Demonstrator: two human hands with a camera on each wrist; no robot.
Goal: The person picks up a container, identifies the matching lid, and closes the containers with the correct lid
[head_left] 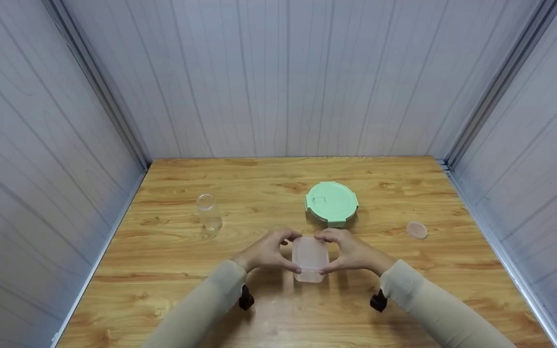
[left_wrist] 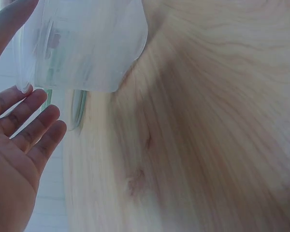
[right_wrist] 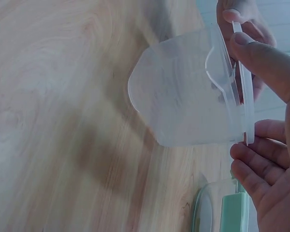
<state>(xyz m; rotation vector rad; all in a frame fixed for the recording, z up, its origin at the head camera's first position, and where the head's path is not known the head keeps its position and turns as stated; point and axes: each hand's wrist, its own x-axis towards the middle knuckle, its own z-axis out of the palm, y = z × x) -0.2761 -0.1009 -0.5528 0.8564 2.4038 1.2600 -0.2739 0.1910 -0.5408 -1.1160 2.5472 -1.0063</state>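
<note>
A clear, frosted plastic container [right_wrist: 183, 92] stands upright on the table between both hands. Its flat translucent lid [head_left: 310, 252] lies over the mouth, and in the right wrist view a gap shows between lid and rim at the thumb end. My left hand [head_left: 272, 249] holds the lid's left side, thumb at the near corner and fingertips at the far one. From the opposite side, my right hand [head_left: 352, 249] grips the lid in the same way. Just beyond the hands sits a round container with a mint-green clip lid [head_left: 331, 202].
A clear glass jar [head_left: 209, 212] stands at the left of the wooden table [head_left: 162, 270]. To the right lies a small round translucent lid [head_left: 417, 230]. Pale panel walls [head_left: 269, 82] enclose the table at the back and both sides.
</note>
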